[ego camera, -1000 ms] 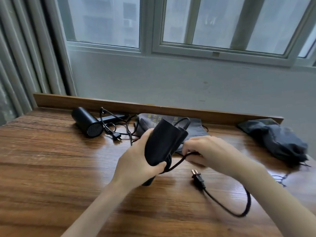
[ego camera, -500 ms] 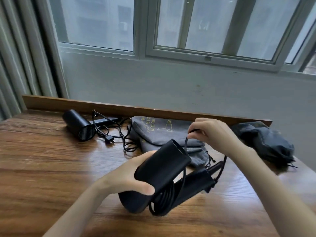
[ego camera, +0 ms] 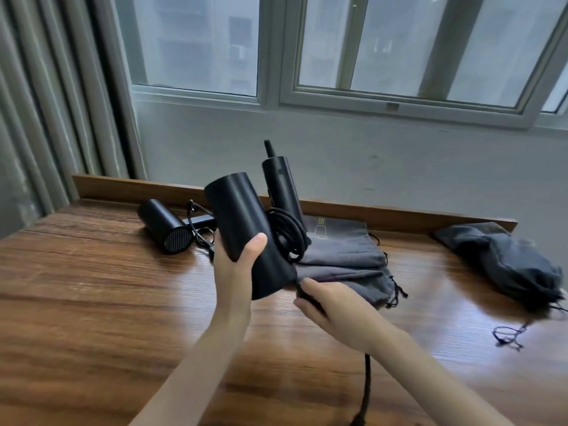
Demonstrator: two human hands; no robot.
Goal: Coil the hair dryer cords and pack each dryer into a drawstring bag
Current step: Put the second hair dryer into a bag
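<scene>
My left hand [ego camera: 238, 265] wraps the barrel of the black hair dryer [ego camera: 239, 216], thumb across the front, holding it off the table in the middle of the frame, handle pointing up. Loops of its cord [ego camera: 289, 235] hang bunched at the handle's base. My right hand [ego camera: 335, 302], just below and to the right, curls round the cord's loose run, which drops to the bottom edge. Behind both, a flat grey drawstring bag [ego camera: 344, 259] lies on the wooden table [ego camera: 92, 302]. Upper left lies a second dryer [ego camera: 163, 224]; far right, a stuffed dark bag [ego camera: 504, 262].
</scene>
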